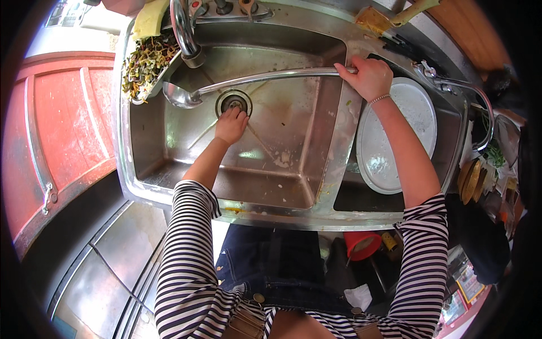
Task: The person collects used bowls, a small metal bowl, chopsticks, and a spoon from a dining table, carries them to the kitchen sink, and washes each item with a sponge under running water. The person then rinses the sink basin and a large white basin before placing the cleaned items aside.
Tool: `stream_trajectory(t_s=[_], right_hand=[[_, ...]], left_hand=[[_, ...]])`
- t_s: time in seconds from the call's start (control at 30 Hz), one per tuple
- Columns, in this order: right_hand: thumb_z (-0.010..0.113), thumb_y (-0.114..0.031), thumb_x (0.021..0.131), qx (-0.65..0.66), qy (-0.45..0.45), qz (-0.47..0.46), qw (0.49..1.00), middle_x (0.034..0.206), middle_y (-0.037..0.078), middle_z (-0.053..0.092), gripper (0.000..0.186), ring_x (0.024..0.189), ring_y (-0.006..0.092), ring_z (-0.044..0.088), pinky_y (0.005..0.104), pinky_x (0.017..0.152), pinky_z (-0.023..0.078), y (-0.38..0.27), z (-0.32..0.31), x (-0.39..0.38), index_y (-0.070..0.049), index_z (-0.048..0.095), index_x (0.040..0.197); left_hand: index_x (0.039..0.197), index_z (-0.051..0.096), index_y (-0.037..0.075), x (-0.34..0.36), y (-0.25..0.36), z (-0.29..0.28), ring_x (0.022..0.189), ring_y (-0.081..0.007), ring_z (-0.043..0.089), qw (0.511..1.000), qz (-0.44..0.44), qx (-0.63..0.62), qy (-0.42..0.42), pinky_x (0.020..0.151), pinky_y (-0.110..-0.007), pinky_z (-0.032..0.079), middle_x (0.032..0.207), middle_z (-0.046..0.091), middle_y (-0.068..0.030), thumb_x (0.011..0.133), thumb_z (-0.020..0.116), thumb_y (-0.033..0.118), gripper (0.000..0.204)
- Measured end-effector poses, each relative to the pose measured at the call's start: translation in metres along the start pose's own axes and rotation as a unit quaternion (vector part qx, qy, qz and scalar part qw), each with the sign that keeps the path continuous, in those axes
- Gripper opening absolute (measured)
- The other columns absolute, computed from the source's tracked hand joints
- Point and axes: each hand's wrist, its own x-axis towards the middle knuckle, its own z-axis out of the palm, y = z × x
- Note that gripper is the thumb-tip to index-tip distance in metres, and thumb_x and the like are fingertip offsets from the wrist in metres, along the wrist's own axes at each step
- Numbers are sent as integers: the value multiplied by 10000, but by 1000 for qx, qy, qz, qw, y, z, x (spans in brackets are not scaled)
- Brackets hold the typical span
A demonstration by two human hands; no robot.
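My right hand (372, 78) grips the end of a long metal ladle (265, 75) above the divider between two sink basins. The ladle stretches left across the large basin (288, 127), its bowl near the left wall. My left hand (231, 125) reaches down to the round drain (234, 100) in that basin's floor. Its fingers are bunched together at the drain opening, where dark bits show. Whatever the fingertips hold is hidden. Under my right forearm, a large oval metal lid or tray (395, 135) lies in the smaller right basin.
A faucet (183, 34) hangs over the large basin's back left. Plant scraps (148, 63) are heaped at the left rim, with a yellow-green piece (149, 20) behind. A second curved tap (474, 93) stands at right. Below the counter is a red bucket (362, 244).
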Motion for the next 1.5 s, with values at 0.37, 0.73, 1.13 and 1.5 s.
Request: stream_trajectory(t_s=[0.37, 0.73, 1.13, 1.5], right_hand=[[598, -579, 731, 5, -56, 27, 998, 498, 61, 551, 486, 499, 248, 560, 351, 518, 442, -7, -9, 0, -125, 594, 558], [648, -457, 764, 68, -118, 108, 985, 657, 123, 571, 414, 632, 274, 556, 378, 555, 419, -80, -69, -73, -59, 550, 713], [482, -121, 844, 233, -393, 165, 874, 895, 154, 637, 124, 861, 285, 640, 380, 703, 522, -218, -59, -155, -41, 539, 921], [519, -97, 800, 422, -233, 78, 873, 844, 161, 608, 90, 836, 320, 613, 411, 705, 500, -171, -75, -187, -31, 552, 852]], left_hand=[[714, 561, 36, 21, 16, -32, 641, -363, 579, 988, -14, -150, 18, 585, -458, 464, 694, 605, -146, 864, 547, 228, 244], [650, 471, -8, 44, -69, -278, 479, -141, 367, 878, -111, -132, 446, 449, -302, 299, 535, 387, -99, 912, 509, 118, 293], [896, 599, 132, 54, 25, -266, 821, -303, 608, 965, -98, 171, 171, 662, -417, 490, 920, 604, -62, 848, 546, 195, 96], [942, 621, 89, 200, 268, -183, 961, -296, 566, 974, 166, -128, 80, 804, -397, 466, 1024, 603, -91, 777, 602, 101, 167]])
